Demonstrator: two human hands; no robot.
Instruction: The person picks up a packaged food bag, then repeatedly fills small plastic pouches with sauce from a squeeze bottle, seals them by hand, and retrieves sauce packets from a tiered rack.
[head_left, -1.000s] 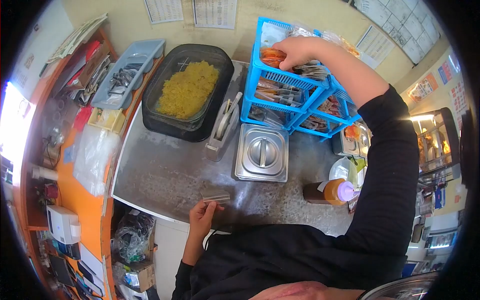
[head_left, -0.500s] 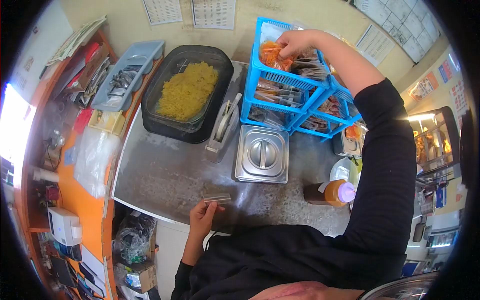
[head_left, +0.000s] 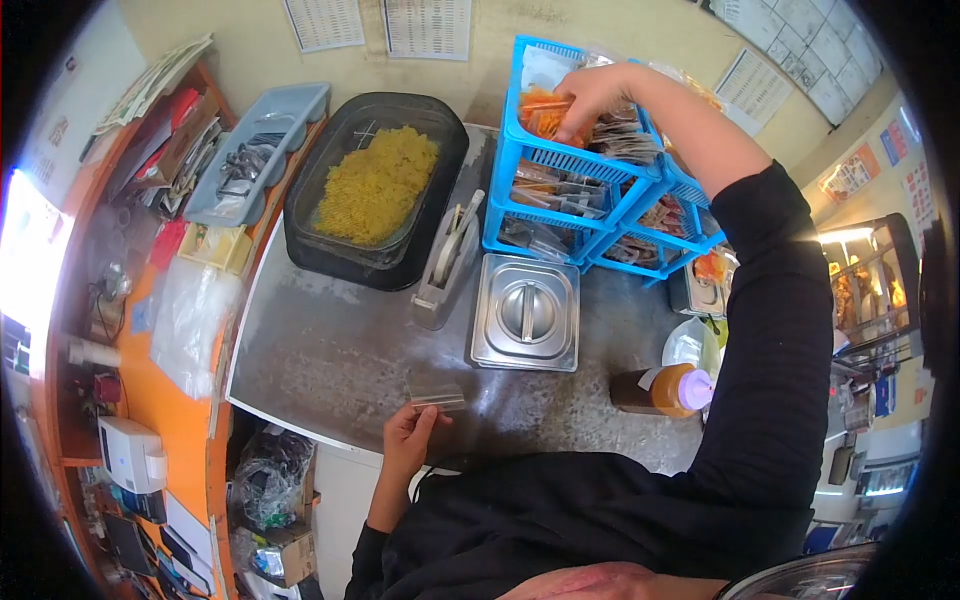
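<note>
Near the counter's front edge, my left hand point(head_left: 410, 432) pinches a small clear plastic packet point(head_left: 438, 398) between thumb and fingers. My right hand point(head_left: 592, 95) reaches into the top of a blue stacked basket point(head_left: 572, 158). Its fingers press into orange packets point(head_left: 541, 112) at the basket's left side; whether one is gripped is hard to tell. Grey-brown packets point(head_left: 625, 137) lie just right of those fingers. Lower tiers of the blue rack hold more small packets point(head_left: 560, 190).
A lidded steel container point(head_left: 526, 312) stands below the rack. Left of it are a grey tape dispenser point(head_left: 448, 262) and a black tray point(head_left: 300, 215) of yellow food. A sauce bottle point(head_left: 660, 390) lies near my right forearm. Shelves point(head_left: 215, 400) line the left side.
My right hand has lifted slightly from the orange packets and then dipped back among them, and these have shifted. My left hand still holds the clear packet in nearly the same place.
</note>
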